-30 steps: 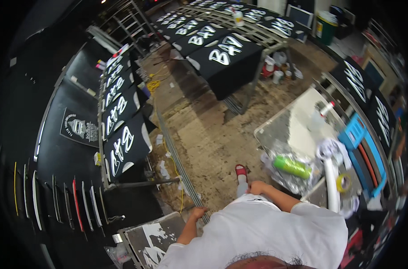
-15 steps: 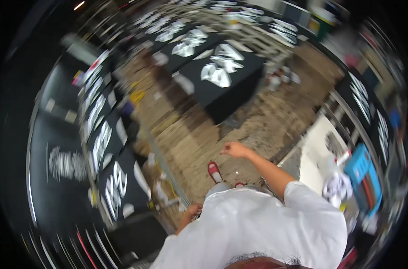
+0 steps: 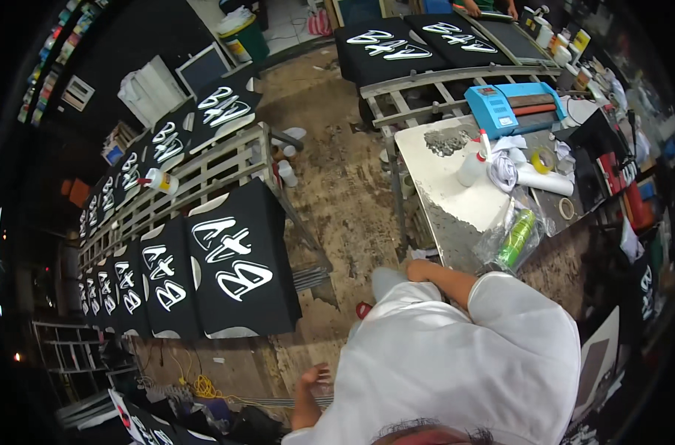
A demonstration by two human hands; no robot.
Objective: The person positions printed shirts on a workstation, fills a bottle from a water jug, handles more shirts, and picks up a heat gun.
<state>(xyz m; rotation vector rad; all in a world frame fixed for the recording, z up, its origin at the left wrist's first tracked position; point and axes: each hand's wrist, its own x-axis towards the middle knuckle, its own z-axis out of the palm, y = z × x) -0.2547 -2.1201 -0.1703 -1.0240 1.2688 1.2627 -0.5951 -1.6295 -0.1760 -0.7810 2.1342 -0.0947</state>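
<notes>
Down by my left side, my left hand [image 3: 316, 377] hangs above the floor with its fingers apart and nothing in them. My right hand [image 3: 420, 270] is low in front of me, close to the near left corner of a stained white worktable [image 3: 445, 200]; its fingers are mostly hidden. Left of me, a row of black shirts [image 3: 237, 300] with white printed lettering lies over a slatted rack [image 3: 196, 167]. On the worktable are a spray bottle [image 3: 472, 169], a green can [image 3: 517, 239] in clear plastic, and a roll of yellow tape [image 3: 544, 159].
A blue machine with rollers [image 3: 493, 110] sits at the worktable's far end. Beyond, more black shirts [image 3: 389, 50] lie near another person's hands [image 3: 472, 7]. A stained wooden floor [image 3: 337, 148] runs between the racks. Yellow cord [image 3: 204, 387] lies at lower left; a green bin [image 3: 247, 38] stands far back.
My view has swung to the right, bringing the worktable closer in front. My right hand has dropped from its outstretched position toward my body. The left hand now shows spread fingers.
</notes>
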